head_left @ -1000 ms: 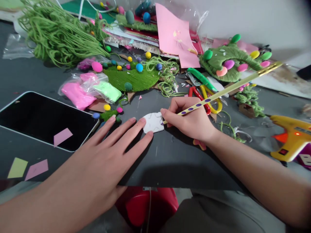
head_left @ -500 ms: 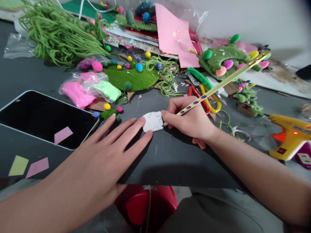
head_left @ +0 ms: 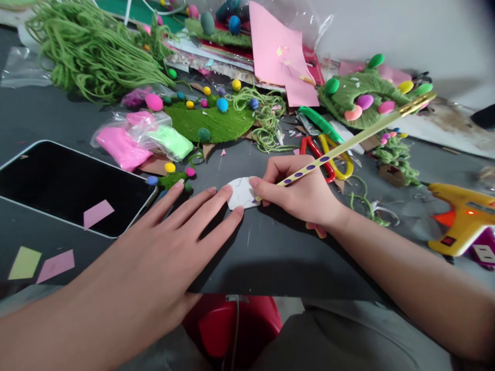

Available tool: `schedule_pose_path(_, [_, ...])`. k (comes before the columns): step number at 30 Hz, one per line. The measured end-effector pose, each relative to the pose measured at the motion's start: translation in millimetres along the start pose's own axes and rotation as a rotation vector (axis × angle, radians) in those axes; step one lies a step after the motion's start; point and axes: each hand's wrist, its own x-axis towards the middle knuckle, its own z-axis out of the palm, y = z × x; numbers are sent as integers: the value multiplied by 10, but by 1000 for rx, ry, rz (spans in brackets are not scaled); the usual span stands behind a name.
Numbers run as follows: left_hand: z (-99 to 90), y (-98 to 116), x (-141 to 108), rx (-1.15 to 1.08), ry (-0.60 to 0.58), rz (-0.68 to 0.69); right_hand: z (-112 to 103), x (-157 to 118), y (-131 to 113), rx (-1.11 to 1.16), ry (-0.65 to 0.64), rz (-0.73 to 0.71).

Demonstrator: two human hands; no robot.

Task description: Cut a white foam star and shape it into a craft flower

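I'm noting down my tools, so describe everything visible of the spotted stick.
The spotted stick is long, slim and straight, pale yellow with purple spots low down and a shiny gold far end. It looks pencil-like, perhaps wooden. The right hand grips it, slanting up rightward, its lower tip at the white piece.

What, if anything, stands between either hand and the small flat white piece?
Nothing visible: the left hand touches the white piece; the right hand holds a slim yellow, purple-dotted pencil, tip at its right edge.

craft workspace, green yarn (head_left: 104,56), glue gun (head_left: 460,219), pink paper (head_left: 276,51)
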Motion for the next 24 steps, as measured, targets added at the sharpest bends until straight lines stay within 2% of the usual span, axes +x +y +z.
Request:
schedule_pose_path(6, [12, -8, 5, 26, 10, 15, -4, 2, -6, -70, -14, -5])
schedule_pose_path(15, [-2, -16, -35, 20, 6, 9, -11, 1, 1, -23, -13, -8])
schedule_pose_path(22, [11, 23, 4, -9, 14, -2, 8, -15, -8, 68, 154, -28])
schedule_pose_path(24, [-2, 35, 6, -19, 25, 11, 11, -32, -36, 78, 149, -26])
